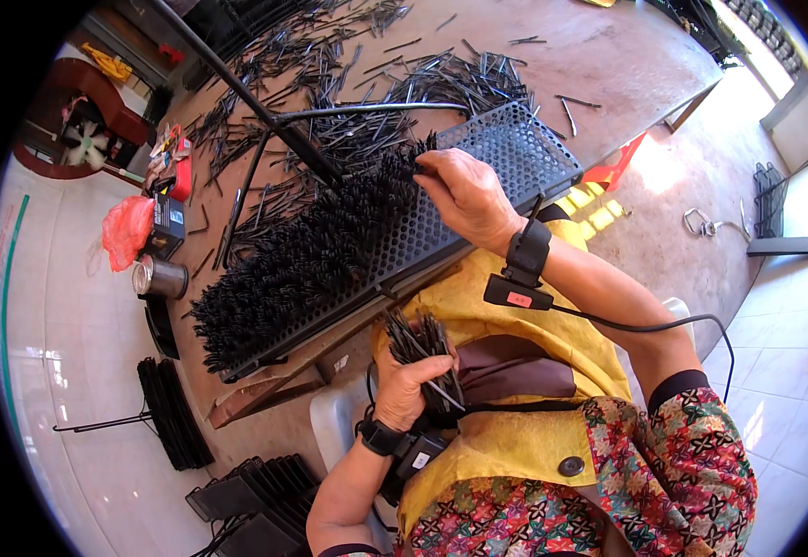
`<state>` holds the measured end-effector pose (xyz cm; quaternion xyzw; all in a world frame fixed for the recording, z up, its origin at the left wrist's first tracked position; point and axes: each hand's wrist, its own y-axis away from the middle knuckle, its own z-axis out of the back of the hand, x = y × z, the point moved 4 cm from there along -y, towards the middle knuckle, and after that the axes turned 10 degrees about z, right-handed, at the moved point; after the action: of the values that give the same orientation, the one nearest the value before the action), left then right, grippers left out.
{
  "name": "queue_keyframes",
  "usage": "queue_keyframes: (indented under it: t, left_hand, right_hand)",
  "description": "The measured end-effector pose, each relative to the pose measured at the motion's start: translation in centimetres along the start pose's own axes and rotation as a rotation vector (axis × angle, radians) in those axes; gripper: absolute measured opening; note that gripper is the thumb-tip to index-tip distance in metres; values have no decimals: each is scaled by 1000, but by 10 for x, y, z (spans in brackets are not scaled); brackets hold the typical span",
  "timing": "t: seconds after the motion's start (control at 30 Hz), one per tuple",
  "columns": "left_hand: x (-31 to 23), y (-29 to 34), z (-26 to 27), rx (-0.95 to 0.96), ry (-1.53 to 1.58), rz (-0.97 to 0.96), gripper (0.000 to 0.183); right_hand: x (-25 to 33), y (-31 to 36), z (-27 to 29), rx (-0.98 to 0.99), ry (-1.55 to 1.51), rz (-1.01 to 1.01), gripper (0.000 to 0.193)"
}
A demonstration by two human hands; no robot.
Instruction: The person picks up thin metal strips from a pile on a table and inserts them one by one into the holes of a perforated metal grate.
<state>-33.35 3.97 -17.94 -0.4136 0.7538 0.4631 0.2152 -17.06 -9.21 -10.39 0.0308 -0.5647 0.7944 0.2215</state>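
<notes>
A long black perforated tray (pixel 526 148) lies slantwise on the table in front of me. Dense tufts of short black strips (pixel 302 255) stand up from the holes over its left and middle part; the holes toward its right end are bare. My right hand (pixel 473 197) is closed in a pinch at the right border of the tufts. Whatever its fingertips hold is too small and dark to make out. Close to my lap, my left hand (pixel 406 382) is closed around a bundle of thin black strips (pixel 427 348), whose ends fan out above the thumb.
Loose black strips (pixel 329 121) cover much of the brown table (pixel 608 70). A dark metal pole (pixel 255 102) slants over the tray. At the left are a metal can (pixel 160 277) and a red plastic bag (pixel 127 232). Black racks (pixel 260 506) stand on the floor.
</notes>
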Motion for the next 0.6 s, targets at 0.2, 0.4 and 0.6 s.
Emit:
queue_keyframes:
  t: [0.2, 0.4, 0.6]
  left_hand:
    - [-9, 3, 5, -61, 30, -26, 46]
    - [-15, 2, 0, -14, 32, -40, 42]
    - [-16, 4, -2, -20, 36, -61, 39]
  right_hand:
    - [2, 13, -22, 577, 211, 39, 26]
    - [50, 42, 5, 513, -603, -754, 24]
    - [68, 70, 3, 426, -929, -1091, 14]
